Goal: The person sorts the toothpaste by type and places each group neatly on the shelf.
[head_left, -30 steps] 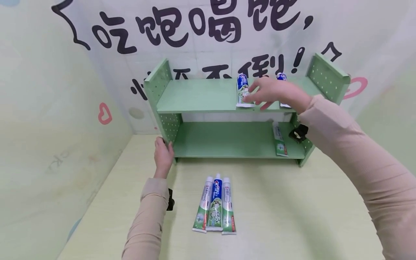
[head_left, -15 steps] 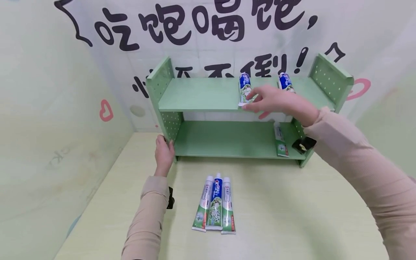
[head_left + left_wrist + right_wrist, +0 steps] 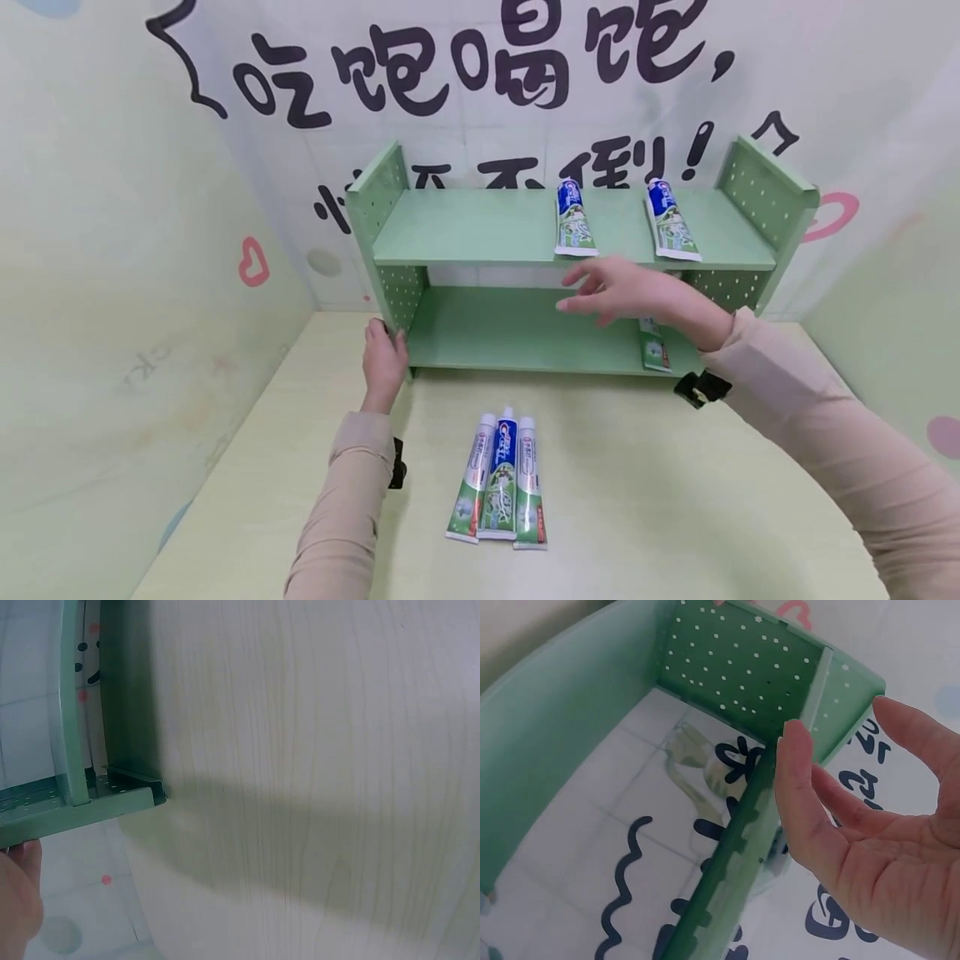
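My left hand (image 3: 385, 367) grips the left side panel of a green two-tier shelf rack (image 3: 480, 225); in the left wrist view, the fingers (image 3: 28, 859) touch the panel's edge. My right hand (image 3: 630, 292), fingers loosely bent, hovers below the upper shelf's front edge and holds nothing. Two blue-and-green toothpaste tubes, a left one (image 3: 574, 218) and a right one (image 3: 672, 221), lie apart on the upper shelf, caps toward the wall. Partly behind my right hand, a white-and-green toothpaste tube (image 3: 655, 350) lies on the lower shelf.
On the pale wooden table (image 3: 637, 475), three toothpaste tubes lie side by side: a blue-and-green one (image 3: 500, 483) between a left white-and-green one (image 3: 471, 483) and a right one (image 3: 529, 483). A wall (image 3: 480, 125) with black lettering stands behind the rack.
My right hand has let go of the left toothpaste tube on the upper shelf and moved down, away from it. The tube stays there. My left hand keeps its place on the rack.
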Tool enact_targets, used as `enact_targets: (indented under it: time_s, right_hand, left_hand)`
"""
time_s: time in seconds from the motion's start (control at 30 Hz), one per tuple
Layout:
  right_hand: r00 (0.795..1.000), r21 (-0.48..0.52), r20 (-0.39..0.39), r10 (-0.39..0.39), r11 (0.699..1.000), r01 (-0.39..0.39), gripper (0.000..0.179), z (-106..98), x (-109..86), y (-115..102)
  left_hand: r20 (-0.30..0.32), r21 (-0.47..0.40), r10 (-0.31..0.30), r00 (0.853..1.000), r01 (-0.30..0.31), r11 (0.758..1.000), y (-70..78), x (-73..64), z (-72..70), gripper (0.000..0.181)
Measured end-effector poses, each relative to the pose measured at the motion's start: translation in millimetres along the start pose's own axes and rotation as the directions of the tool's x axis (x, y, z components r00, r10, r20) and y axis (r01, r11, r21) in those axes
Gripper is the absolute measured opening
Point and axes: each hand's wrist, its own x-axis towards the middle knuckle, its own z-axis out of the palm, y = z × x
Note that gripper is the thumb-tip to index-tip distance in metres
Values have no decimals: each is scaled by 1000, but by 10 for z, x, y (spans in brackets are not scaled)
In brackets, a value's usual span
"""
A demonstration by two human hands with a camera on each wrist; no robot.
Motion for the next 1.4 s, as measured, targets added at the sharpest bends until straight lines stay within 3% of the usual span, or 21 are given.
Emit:
enact_targets:
  time_s: [0.63,0.93,1.17,1.4]
  right_hand:
    - [993,111,116,37,993,-50,56,583,191,420]
    - [988,160,146,55,984,-78,54,820,256,536]
    - [987,205,148,70,974,-99,55,1115,328,682]
    - [981,260,148,125,952,-161,53,1376,372,795]
  left_hand:
    - [-4,6,6,1000,-6,1000,-27,2,25,29]
    - [-23,12,21,1000,-21,1000,-33,4,27,29]
    - [-17,13,22,1000,-21,1000,-39,14,25,30]
    - [-17,12,19,1000,-19,1000,-31,1,26,29]
